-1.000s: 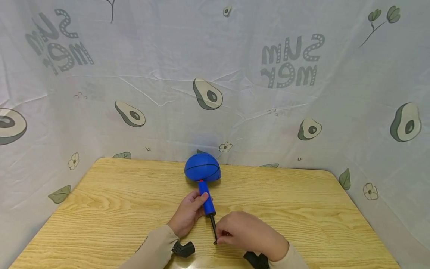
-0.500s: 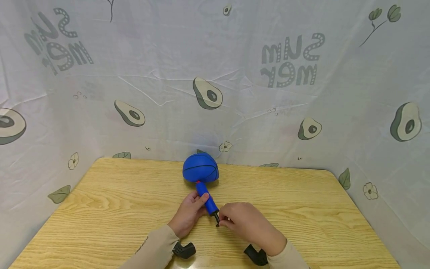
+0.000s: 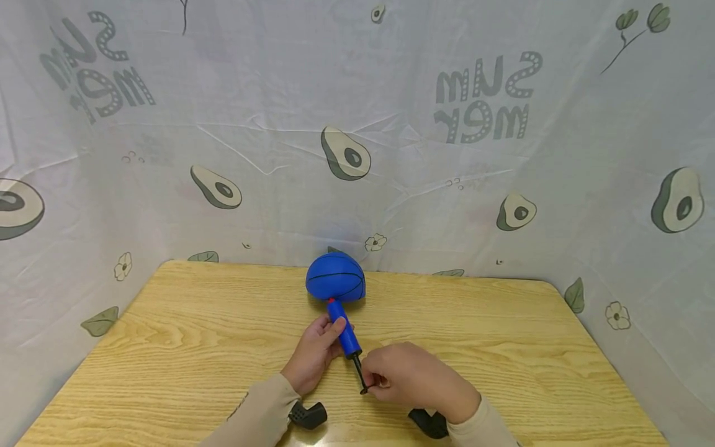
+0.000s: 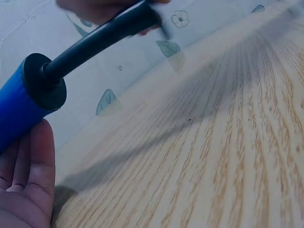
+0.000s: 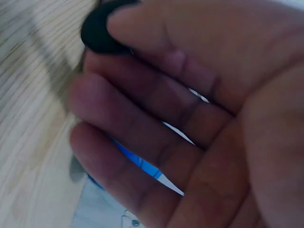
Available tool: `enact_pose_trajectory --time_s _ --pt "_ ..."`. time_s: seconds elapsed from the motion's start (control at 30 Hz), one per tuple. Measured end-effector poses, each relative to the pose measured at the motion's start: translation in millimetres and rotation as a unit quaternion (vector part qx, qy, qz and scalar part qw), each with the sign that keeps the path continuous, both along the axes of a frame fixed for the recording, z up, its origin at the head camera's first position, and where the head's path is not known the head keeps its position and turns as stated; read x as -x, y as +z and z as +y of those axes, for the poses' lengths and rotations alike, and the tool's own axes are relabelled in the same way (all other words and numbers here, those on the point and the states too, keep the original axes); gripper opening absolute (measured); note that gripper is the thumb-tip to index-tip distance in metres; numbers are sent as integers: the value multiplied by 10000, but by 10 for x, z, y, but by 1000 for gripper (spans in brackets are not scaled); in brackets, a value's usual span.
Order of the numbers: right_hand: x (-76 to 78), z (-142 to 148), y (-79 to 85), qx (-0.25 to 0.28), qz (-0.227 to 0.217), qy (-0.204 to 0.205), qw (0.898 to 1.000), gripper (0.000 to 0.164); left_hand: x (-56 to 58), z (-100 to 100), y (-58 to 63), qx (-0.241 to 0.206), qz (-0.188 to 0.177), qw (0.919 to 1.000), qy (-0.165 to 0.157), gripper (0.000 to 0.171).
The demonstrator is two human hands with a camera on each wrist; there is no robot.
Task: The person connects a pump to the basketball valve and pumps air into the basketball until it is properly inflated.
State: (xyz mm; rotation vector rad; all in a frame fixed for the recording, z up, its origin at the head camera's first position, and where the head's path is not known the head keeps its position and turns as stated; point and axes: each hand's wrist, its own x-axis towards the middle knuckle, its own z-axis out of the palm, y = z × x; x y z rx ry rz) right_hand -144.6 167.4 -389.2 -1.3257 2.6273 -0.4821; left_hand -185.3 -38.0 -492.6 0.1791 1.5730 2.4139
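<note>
A blue hand pump point(image 3: 349, 338) joins by its red tip to a dented, partly collapsed blue ball point(image 3: 335, 277) with black lines. My left hand point(image 3: 314, 351) grips the pump barrel, thumb on top. At the near end of the pump, my right hand point(image 3: 410, 379) pinches the black handle point(image 5: 102, 28) between thumb and forefinger. The black rod point(image 4: 95, 47) is drawn partly out of the barrel. In the left wrist view, fingers point(image 4: 42, 161) of the left hand lie under the blue barrel point(image 4: 19, 102).
Everything rests on or above a wood-grain table point(image 3: 503, 347). A pale curtain point(image 3: 268, 93) printed with avocados hangs behind and beside it. Black wrist devices point(image 3: 309, 416) sit at both sleeves.
The right hand pushed the pump rod toward the barrel, then drew it partly back out. The left hand kept its grip; the ball shifted slightly left and back.
</note>
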Motion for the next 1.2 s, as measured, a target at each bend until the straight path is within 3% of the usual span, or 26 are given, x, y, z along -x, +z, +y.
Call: enact_pose_trajectory --time_s 0.17,0.37,0.57,0.8,0.97,1.2 --pt "-59 -37 33 -142 -194 360 9991 24 6 -17 6 -27 -57 10000 11 54" --pt "-79 -37 28 68 -578 864 9946 22 10 -36 19 13 -81 10000 29 56" --pt "-71 -45 57 97 -684 965 9929 22 28 -47 25 18 -70 9999 102 56" --pt "-63 -50 70 -55 -880 467 9950 18 0 -28 33 65 -142 9998 104 54" --pt "-32 -46 38 -99 -642 4 9979 15 -10 -4 38 247 -63 9997 7 50" --pt "22 -27 -10 274 -224 -561 9978 11 -6 -2 30 390 39 9989 -239 54"
